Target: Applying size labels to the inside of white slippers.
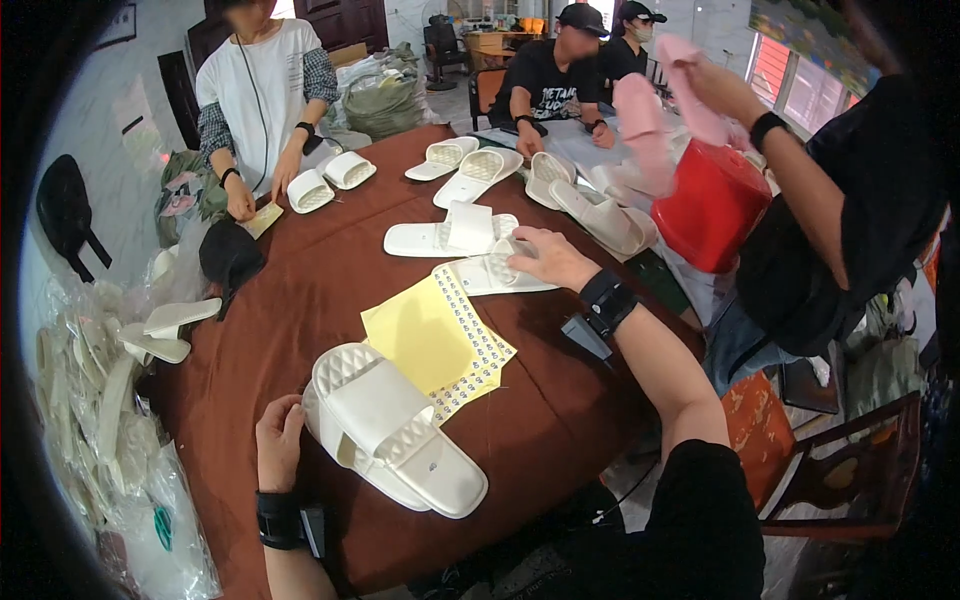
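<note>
near slippers (385, 400) lay overlapped, perhaps to stay paired | left hand (279, 440) curled at their edge, clasp unclear | right hand (553, 260) bent over far slipper (475, 275), grip unclear | yellow sheets (415, 335) lay between, likely for reach

So the closest pair is white slides, one stacked askew: the top slide (372, 395) sits strap-up, wide smooth band, quilted footbed, small dark mark at the smooth end, which angles lower right. The bottom slide (341, 440) pokes out underneath. Farther up the worktop (570, 400), a similar white slide (415, 239) lies strap-up, just beyond another white one (480, 278), partly covered.
</note>
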`<state>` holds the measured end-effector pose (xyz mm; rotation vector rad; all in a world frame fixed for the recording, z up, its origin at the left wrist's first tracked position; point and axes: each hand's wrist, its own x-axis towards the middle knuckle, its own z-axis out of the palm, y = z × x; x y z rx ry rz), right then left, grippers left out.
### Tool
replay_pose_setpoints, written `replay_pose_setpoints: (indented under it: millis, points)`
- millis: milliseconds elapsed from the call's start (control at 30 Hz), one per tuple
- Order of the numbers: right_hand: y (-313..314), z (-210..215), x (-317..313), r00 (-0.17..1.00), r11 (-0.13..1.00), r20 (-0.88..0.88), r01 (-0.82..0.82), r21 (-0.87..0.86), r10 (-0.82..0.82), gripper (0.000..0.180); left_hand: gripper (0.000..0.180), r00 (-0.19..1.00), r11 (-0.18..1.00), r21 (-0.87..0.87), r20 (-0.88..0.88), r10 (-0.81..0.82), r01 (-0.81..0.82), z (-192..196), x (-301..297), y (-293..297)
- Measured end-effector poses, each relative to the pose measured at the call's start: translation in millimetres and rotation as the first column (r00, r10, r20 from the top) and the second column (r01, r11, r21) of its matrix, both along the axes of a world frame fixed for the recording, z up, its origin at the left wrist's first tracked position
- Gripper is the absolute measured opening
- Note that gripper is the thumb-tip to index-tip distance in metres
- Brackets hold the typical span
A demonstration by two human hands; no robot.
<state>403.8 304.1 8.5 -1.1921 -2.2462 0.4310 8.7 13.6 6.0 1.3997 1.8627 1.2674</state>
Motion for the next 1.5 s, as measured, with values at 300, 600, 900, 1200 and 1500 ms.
replay_pose_setpoints:
  millis: [300, 600, 900, 1200, 1500]
  points:
    - [-6.1, 2.0, -1.8, 0.997, 0.998, 0.060, -0.045, 0.037, 0.043, 0.051, 0.021, 0.998, 1.000, 0.013, 0.055, -0.022, 0.021, -4.2, -2.9, 0.5]
    - [-11.1, 5.6, -2.3, 0.998, 0.996, 0.029, -0.060, 0.066, 0.058, 0.047, 0.020, 0.997, 0.999, 0.016, 0.076, -0.030, 0.028, -5.4, -4.8, -0.6]
    - [-15.6, 5.4, -1.7, 0.999, 0.996, 0.026, -0.024, 0.082, 0.022, 0.045, 0.022, 0.997, 1.000, 0.013, 0.073, -0.023, 0.022, -7.4, -5.0, 0.7]
    - [-10.0, -3.4, -6.5, 0.999, 0.997, 0.050, -0.017, 0.070, 0.013, 0.049, 0.023, 0.999, 0.999, 0.025, -0.010, -0.031, 0.032, -9.7, -11.8, -1.6]
    - [-7.8, -0.1, -1.5, 0.983, 0.990, -0.181, 0.029, 0.137, -0.004, 0.034, 0.023, 1.000, 0.997, 0.078, -0.006, -0.022, 0.022, -14.4, -11.8, -1.2]
